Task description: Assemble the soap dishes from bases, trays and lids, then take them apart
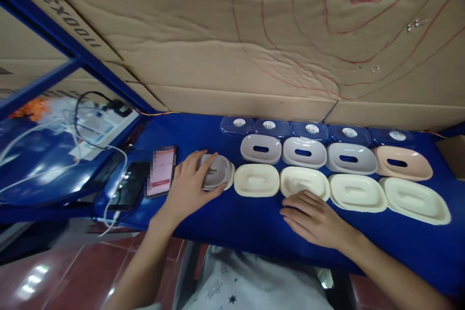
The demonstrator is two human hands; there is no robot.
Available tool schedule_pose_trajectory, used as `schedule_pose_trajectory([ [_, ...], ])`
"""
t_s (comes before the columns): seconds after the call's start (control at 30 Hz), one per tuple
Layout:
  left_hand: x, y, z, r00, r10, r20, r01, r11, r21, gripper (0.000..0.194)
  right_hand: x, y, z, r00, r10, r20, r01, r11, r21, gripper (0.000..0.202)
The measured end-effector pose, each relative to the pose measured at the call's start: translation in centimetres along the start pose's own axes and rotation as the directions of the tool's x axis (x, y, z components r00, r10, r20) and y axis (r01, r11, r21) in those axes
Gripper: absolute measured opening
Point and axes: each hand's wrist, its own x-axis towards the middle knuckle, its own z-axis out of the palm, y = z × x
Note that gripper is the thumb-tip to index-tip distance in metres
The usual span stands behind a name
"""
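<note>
My left hand [192, 179] is wrapped over a grey soap dish [217, 173] at the left end of the rows, fingers on its far side and thumb on its near side. A cream rim shows beneath that dish at its right. My right hand [308, 215] hangs loosely bent, its fingers overlapping the front edge of a cream tray [303, 179]; I see nothing in it, and cannot tell if it touches the tray. Beside my left hand lies another cream tray [256, 180]. Further cream trays [358, 193] continue to the right.
Behind the cream trays stand three grey slotted dishes [304, 151] and a peach one [404, 162]. Several clear lids with round stickers [276, 128] line the cardboard wall [225, 68]. A phone [162, 172], a dark device [127, 186] and white cables lie left on the blue table [247, 218].
</note>
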Motion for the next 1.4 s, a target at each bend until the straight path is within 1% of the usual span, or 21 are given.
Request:
schedule_pose_trajectory([
  [0.1,-0.8,0.3,0.9,1.000,-0.008,0.011,0.008,1.000,0.005,0.076,-0.1,-0.1,0.1,1.000,0.000,0.001,0.000,1.000,0.003,0.011],
  [0.3,-0.1,0.8,1.4,0.999,-0.013,0.052,0.011,0.999,0.030,0.074,-0.4,0.1,0.1,1.000,0.009,0.018,-0.009,1.000,-0.004,0.011],
  [0.43,-0.3,0.6,2.1,0.997,-0.038,0.063,0.037,0.999,0.018,0.076,-0.4,0.2,0.2,1.000,0.015,0.027,-0.015,1.000,-0.005,0.012],
  [0.5,-0.4,0.3,1.9,0.995,-0.033,0.090,0.031,0.999,0.022,0.079,-0.3,0.2,0.2,0.999,0.017,0.034,-0.017,1.000,0.004,0.012],
  [0.57,0.3,0.2,1.1,0.995,-0.014,0.103,0.011,1.000,0.024,0.081,-0.3,0.2,0.2,0.999,0.020,0.039,-0.021,1.000,0.017,0.012],
  [0.6,1.0,0.2,0.7,0.995,-0.006,0.095,0.003,1.000,0.023,0.080,-0.3,0.2,0.1,0.999,0.023,0.044,-0.024,0.999,0.023,0.012],
  [0.67,3.3,0.2,-0.1,0.999,-0.002,0.033,0.002,1.000,0.020,0.074,-0.3,0.2,0.1,0.998,0.026,0.056,-0.028,0.999,0.033,0.012],
  [0.73,6.7,0.1,-0.4,1.000,-0.017,-0.010,0.017,1.000,-0.020,0.072,-0.2,0.2,0.1,0.997,0.025,0.071,-0.028,0.999,0.041,0.013],
  [0.77,8.7,-0.1,-0.2,1.000,-0.021,0.001,0.021,0.999,-0.036,0.073,-0.2,0.3,0.1,0.997,0.025,0.075,-0.028,0.999,0.045,0.013],
  [0.8,10.6,-0.3,0.1,0.999,-0.021,0.040,0.022,0.999,-0.041,0.075,-0.2,0.3,0.1,0.997,0.025,0.078,-0.029,0.998,0.048,0.013],
  [0.83,12.5,-0.6,0.5,0.994,-0.004,0.108,0.008,0.999,-0.038,0.078,-0.2,0.3,0.2,0.996,0.027,0.081,-0.031,0.998,0.052,0.013],
  [0.9,15.6,-1.4,1.5,0.971,0.032,0.239,-0.027,0.999,-0.023,0.085,-0.1,0.3,0.2,0.996,0.035,0.084,-0.040,0.998,0.058,0.013],
  [0.93,16.8,-1.8,2.0,0.954,0.066,0.292,-0.059,0.998,-0.032,0.090,-0.1,0.3,0.1,0.996,0.040,0.086,-0.045,0.997,0.058,0.013],
  [1.0,18.0,-2.5,2.9,0.929,0.119,0.351,-0.103,0.993,-0.064,0.095,0.0,0.4,-0.1,0.995,0.046,0.084,-0.051,0.997,0.055,0.013],
  [1.03,18.2,-2.8,3.2,0.923,0.137,0.361,-0.116,0.990,-0.080,0.096,0.0,0.4,-0.2,0.996,0.048,0.080,-0.052,0.997,0.052,0.013],
  [1.1,17.9,-3.2,3.7,0.924,0.144,0.353,-0.117,0.988,-0.097,0.095,-0.1,0.4,-0.4,0.996,0.050,0.075,-0.054,0.997,0.046,0.013],
  [1.27,16.3,-5.0,4.3,0.951,0.084,0.296,-0.053,0.992,-0.112,0.098,-0.2,0.5,-0.3,0.994,0.045,0.104,-0.051,0.997,0.051,0.014],
  [1.33,15.8,-6.2,4.4,0.956,0.067,0.285,-0.022,0.987,-0.160,0.101,-0.3,0.5,-0.2,0.994,0.039,0.106,-0.045,0.998,0.055,0.014],
  [1.4,15.2,-7.3,4.0,0.960,0.067,0.270,-0.006,0.975,-0.220,0.102,-0.3,0.5,-0.1,0.995,0.035,0.096,-0.040,0.998,0.052,0.014],
])
